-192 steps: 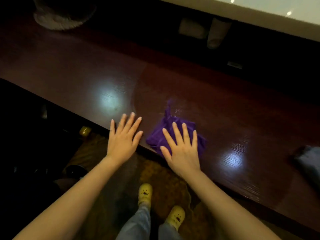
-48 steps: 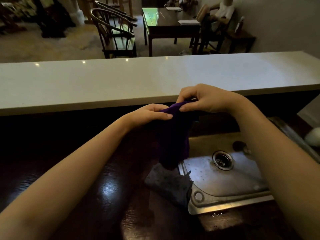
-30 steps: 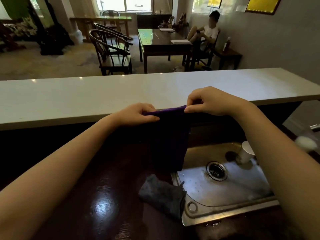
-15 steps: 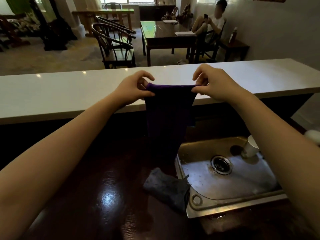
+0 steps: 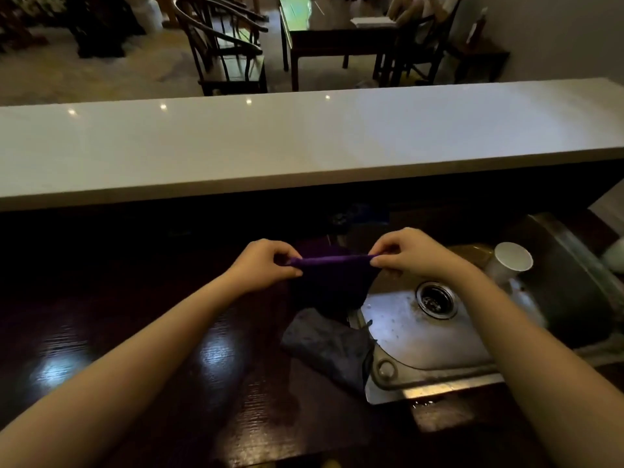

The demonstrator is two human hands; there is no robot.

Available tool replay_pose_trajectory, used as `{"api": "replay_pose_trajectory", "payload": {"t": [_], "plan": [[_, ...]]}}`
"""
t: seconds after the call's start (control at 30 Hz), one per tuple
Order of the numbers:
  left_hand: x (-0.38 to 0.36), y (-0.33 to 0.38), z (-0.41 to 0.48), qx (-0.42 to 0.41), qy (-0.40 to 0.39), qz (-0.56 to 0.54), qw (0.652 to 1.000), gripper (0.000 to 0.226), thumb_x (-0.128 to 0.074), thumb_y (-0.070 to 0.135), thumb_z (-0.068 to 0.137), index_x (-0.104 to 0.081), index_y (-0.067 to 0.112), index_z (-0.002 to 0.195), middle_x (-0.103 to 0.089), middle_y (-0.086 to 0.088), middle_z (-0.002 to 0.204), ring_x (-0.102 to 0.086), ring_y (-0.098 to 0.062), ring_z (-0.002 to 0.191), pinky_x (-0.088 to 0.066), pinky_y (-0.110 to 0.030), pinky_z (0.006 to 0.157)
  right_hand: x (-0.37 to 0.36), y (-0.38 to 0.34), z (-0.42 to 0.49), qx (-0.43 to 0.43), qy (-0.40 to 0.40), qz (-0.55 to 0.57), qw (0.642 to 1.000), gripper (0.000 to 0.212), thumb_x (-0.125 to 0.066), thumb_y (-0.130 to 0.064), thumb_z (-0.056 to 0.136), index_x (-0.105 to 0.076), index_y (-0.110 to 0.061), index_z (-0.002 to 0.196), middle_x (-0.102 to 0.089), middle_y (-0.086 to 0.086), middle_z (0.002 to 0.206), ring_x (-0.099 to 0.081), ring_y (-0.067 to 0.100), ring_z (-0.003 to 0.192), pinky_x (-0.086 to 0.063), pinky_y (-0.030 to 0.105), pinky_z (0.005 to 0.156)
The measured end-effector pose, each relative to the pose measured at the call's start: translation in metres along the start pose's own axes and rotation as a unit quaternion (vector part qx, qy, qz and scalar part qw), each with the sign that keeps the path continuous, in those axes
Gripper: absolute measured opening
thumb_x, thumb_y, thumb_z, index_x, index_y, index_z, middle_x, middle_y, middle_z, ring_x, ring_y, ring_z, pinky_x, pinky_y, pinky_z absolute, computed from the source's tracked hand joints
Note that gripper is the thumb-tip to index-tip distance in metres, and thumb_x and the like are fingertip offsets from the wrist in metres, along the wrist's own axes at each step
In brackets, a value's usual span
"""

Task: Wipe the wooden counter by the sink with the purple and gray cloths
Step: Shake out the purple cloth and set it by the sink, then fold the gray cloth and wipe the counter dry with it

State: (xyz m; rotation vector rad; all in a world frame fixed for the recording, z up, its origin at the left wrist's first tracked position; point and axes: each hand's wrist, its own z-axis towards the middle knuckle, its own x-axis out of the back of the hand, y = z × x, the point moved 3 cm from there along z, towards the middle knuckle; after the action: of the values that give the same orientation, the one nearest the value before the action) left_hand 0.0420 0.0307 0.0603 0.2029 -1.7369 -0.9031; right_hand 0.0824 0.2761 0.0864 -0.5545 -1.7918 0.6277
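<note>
The purple cloth (image 5: 332,278) hangs stretched between both hands, just above the dark wooden counter (image 5: 152,349) at the sink's left edge. My left hand (image 5: 265,265) pinches its left top corner and my right hand (image 5: 405,253) pinches the right one. Its lower part droops toward the gray cloth (image 5: 329,347), which lies crumpled on the counter against the steel sink (image 5: 439,339) rim.
A white cup (image 5: 510,263) lies tipped in the sink by the drain (image 5: 435,298). A raised white bar top (image 5: 304,140) runs across behind the counter. Beyond it stand dark chairs (image 5: 229,52) and a table (image 5: 331,32). Water pools on the counter below the sink's front edge.
Both hands have lowered the purple cloth from bar-top height down to near the counter and sink edge, still stretched between them. The gray cloth has stayed in place.
</note>
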Motion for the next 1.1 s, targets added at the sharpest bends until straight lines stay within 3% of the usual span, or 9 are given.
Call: {"api": "replay_pose_trajectory", "payload": {"t": [0.17,0.23,0.3,0.37,0.43,0.6,0.83,0.97,1.1], "plan": [[-0.023,-0.021,0.04,0.097,0.063,-0.013,0.993,0.017,-0.071,0.015,0.077,-0.07,0.011,0.093,-0.06,0.001,0.077,-0.054,-0.009,0.071,-0.035,-0.015,0.052,-0.029,0.031,0.053,-0.094,0.08,0.097,0.988,0.012,-0.061,-0.007,0.086,-0.067,-0.001,0.095,-0.066,0.01,0.066,-0.062,0.018,0.057,-0.056,0.028,0.061],[-0.028,-0.028,0.056,0.133,0.083,-0.04,0.987,0.019,-0.068,0.012,0.079,-0.067,0.009,0.097,-0.064,-0.002,0.081,-0.058,-0.012,0.062,-0.047,-0.02,0.053,-0.036,0.036,0.072,-0.119,0.113,0.105,0.981,0.015,-0.061,-0.007,0.086,-0.066,-0.001,0.099,-0.068,0.012,0.073,-0.065,0.021,0.065,-0.058,0.037,0.074],[-0.035,-0.033,0.066,0.153,0.092,-0.074,0.981,0.03,-0.065,0.01,0.08,-0.061,0.009,0.11,-0.067,-0.01,0.099,-0.064,-0.02,0.07,-0.056,-0.031,0.072,-0.044,0.038,0.083,-0.132,0.12,0.08,0.981,0.028,-0.061,-0.012,0.087,-0.061,-0.005,0.114,-0.068,0.014,0.1,-0.066,0.025,0.088,-0.054,0.042,0.088],[-0.044,-0.038,0.067,0.153,0.088,-0.046,0.983,0.051,-0.065,0.011,0.078,-0.05,0.012,0.127,-0.057,-0.013,0.119,-0.061,-0.027,0.098,-0.047,-0.029,0.089,-0.049,0.04,0.085,-0.134,0.117,0.034,0.984,0.047,-0.06,-0.018,0.088,-0.046,-0.011,0.133,-0.059,0.014,0.121,-0.058,0.029,0.108,-0.048,0.041,0.095],[-0.056,-0.041,0.052,0.138,0.076,-0.01,0.988,0.058,-0.064,0.012,0.076,-0.045,0.012,0.13,-0.053,-0.017,0.122,-0.057,-0.03,0.106,-0.045,-0.03,0.093,-0.055,0.042,0.074,-0.122,0.117,0.006,0.986,0.048,-0.058,-0.02,0.089,-0.044,-0.013,0.134,-0.056,0.013,0.126,-0.055,0.03,0.112,-0.047,0.04,0.093],[-0.11,-0.04,-0.025,0.029,-0.041,0.042,0.998,0.042,-0.068,0.015,0.074,-0.056,0.011,0.114,-0.058,-0.011,0.111,-0.054,-0.026,0.105,-0.039,-0.029,0.095,-0.102,0.051,0.005,-0.091,0.035,-0.066,0.993,0.018,-0.058,-0.023,0.087,-0.065,-0.014,0.099,-0.069,0.008,0.103,-0.062,0.025,0.092,-0.047,0.033,0.077],[-0.133,-0.045,-0.046,0.126,-0.023,0.021,0.992,0.075,-0.076,0.022,0.069,-0.038,0.014,0.133,-0.043,-0.014,0.126,-0.037,-0.029,0.12,-0.033,-0.034,0.103,-0.152,0.054,-0.034,-0.087,-0.042,-0.169,0.981,0.049,-0.066,-0.037,0.081,-0.046,-0.016,0.121,-0.05,0.01,0.121,-0.047,0.029,0.114,-0.043,0.037,0.085],[-0.13,-0.05,-0.046,0.099,-0.071,0.08,0.989,0.061,-0.074,0.034,0.07,-0.048,0.015,0.122,-0.056,-0.011,0.118,-0.047,-0.03,0.114,-0.038,-0.034,0.097,-0.153,0.055,-0.029,-0.07,-0.068,-0.104,0.99,0.029,-0.064,-0.028,0.081,-0.058,-0.011,0.103,-0.054,0.012,0.105,-0.054,0.029,0.102,-0.041,0.032,0.076],[-0.113,-0.049,-0.06,0.046,-0.011,0.056,0.997,0.041,-0.068,0.039,0.075,-0.053,0.021,0.109,-0.065,-0.005,0.104,-0.058,-0.023,0.098,-0.045,-0.035,0.083,-0.139,0.051,-0.03,-0.007,-0.018,0.015,1.0,0.025,-0.06,-0.017,0.086,-0.062,-0.014,0.11,-0.062,0.004,0.107,-0.057,0.019,0.101,-0.041,0.022,0.078]]}}
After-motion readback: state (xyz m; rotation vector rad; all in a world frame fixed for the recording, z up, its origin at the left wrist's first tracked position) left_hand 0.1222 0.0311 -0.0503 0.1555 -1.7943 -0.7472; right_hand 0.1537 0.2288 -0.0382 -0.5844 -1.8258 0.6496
